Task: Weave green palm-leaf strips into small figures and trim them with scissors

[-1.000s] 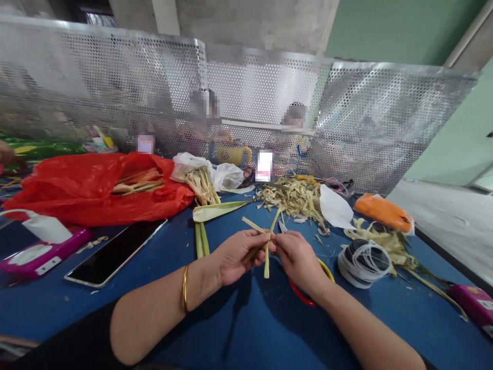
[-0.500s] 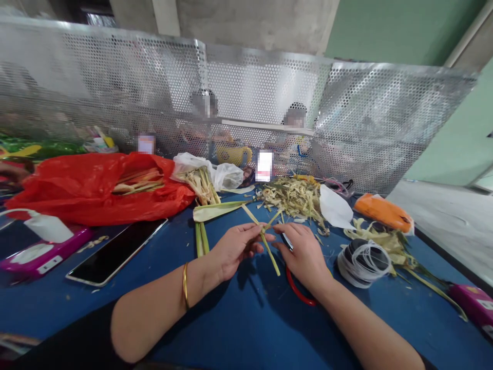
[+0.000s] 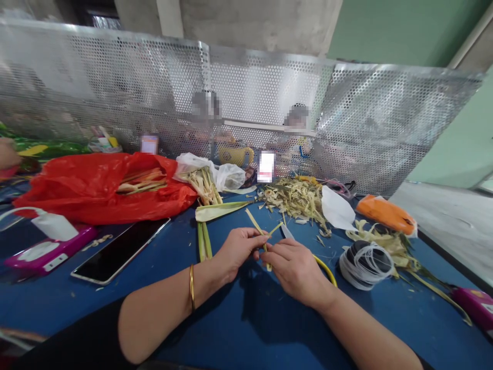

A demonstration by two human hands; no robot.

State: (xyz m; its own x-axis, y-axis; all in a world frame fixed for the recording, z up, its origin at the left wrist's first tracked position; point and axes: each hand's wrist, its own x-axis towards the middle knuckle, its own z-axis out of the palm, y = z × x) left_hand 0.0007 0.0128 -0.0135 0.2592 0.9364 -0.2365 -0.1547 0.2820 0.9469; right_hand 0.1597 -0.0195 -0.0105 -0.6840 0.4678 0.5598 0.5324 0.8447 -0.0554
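My left hand (image 3: 239, 252) pinches a crossed piece of narrow pale-green leaf strips (image 3: 254, 220) at its crossing. My right hand (image 3: 296, 268) is closed by the piece's lower end, fingertips on the strip and almost touching the left fingers. Beneath and behind the right hand lie scissors, showing a blade (image 3: 286, 232) and a yellow handle loop (image 3: 327, 270); the rest is covered. Beyond my left hand are a broad leaf piece (image 3: 221, 210) and green stalks (image 3: 204, 241) on the blue table (image 3: 231, 329).
A pile of leaf scraps (image 3: 296, 200) lies ahead. Rightward are a spool of white cord (image 3: 365, 264) and an orange packet (image 3: 387, 213). Leftward are a phone (image 3: 121, 252), a purple power strip (image 3: 50, 252) and a red bag (image 3: 92, 190). A perforated metal screen (image 3: 262, 87) stands behind; people sit beyond it.
My right hand has moved left and slightly down onto the strip's lower end. The scissors' red handle is now hidden and the yellow one shows. My left hand still pinches the crossing.
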